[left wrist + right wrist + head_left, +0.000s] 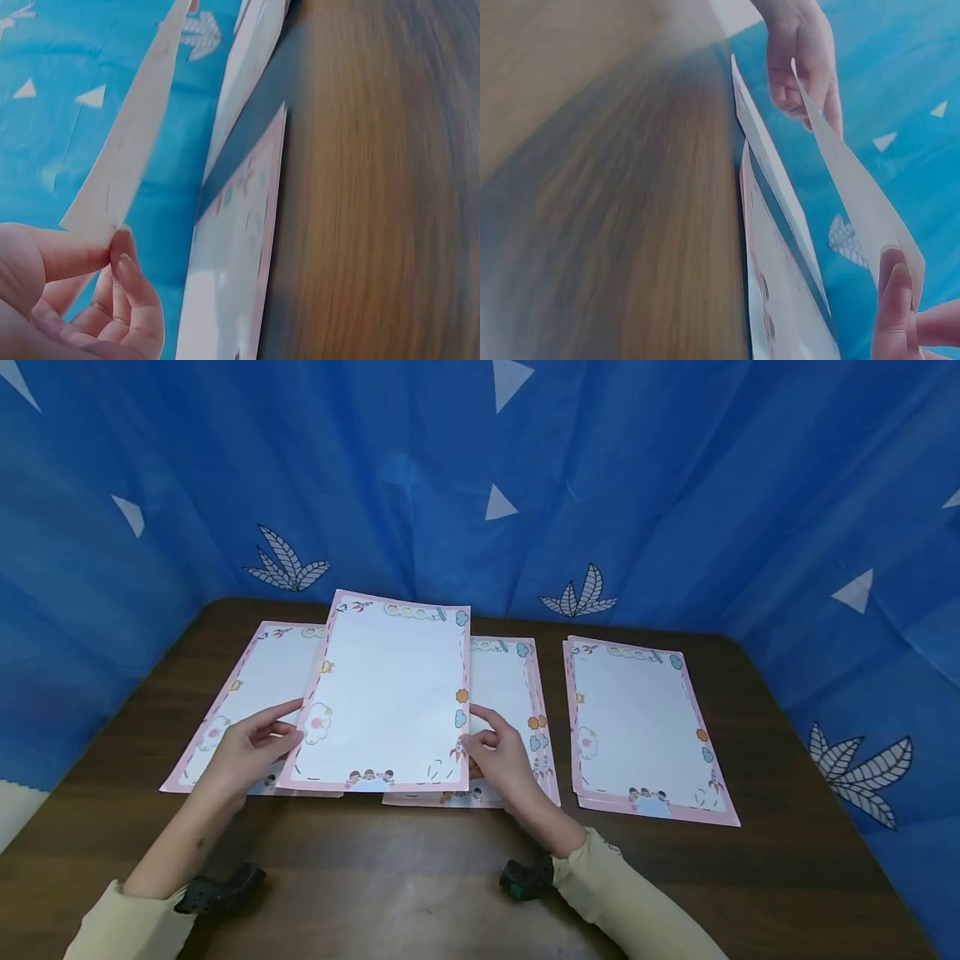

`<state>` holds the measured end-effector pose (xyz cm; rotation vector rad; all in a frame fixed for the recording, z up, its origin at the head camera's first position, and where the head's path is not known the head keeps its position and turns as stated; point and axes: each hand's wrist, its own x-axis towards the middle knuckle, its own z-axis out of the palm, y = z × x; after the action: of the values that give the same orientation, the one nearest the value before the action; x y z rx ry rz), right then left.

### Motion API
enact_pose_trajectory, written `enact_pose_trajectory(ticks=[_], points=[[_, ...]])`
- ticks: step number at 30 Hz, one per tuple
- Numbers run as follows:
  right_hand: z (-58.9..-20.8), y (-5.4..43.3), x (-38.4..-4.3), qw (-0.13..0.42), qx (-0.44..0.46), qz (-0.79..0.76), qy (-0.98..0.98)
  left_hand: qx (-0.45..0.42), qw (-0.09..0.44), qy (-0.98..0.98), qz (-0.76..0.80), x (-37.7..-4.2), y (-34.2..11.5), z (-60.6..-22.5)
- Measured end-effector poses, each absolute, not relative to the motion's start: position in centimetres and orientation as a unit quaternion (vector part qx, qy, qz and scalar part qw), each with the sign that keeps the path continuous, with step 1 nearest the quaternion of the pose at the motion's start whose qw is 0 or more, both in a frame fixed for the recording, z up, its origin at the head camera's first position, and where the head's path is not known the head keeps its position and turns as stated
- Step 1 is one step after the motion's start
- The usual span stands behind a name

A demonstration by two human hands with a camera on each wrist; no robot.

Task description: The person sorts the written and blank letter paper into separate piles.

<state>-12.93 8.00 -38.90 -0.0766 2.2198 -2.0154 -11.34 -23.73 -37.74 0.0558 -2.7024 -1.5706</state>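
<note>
Paper (390, 693) hung above the left sheet (258, 685) and middle pile (502, 685), pinched at its side edges in the fingers (132, 281) of the left hand (243, 750) and right hand (501, 760), and I reckoned an uneven push could buckle it.

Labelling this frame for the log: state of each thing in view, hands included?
Held sheet: lifted, printed side toward head camera
Left hand: pinching sheet's left edge
Right hand: pinching sheet's right edge
Left paper: flat on table, partly hidden
Middle sheets: flat, edges misaligned, partly hidden
Right sheets: flat, edges misaligned
Curtain: hanging, creased
</note>
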Motion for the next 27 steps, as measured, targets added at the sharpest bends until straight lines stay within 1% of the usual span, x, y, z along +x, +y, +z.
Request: enact_pose_trajectory(ticks=[13, 21, 27], points=[[-38.6, 2.8, -13.1, 0.108, -0.05, -0.688, 0.716, 0.054, 0.017, -0.865, -0.498, -10.6, -29.3, -37.7], [-38.3, -0.7, -13.3, 0.109, -0.07, -0.696, 0.706, 0.115, 0.03, -0.835, -0.537, -10.2, -32.5, -38.0], [-38.8, -2.9, -13.3, 0.115, -0.064, -0.708, 0.694, 0.143, 0.033, -0.819, -0.554, -9.9, -34.3, -38.4]])
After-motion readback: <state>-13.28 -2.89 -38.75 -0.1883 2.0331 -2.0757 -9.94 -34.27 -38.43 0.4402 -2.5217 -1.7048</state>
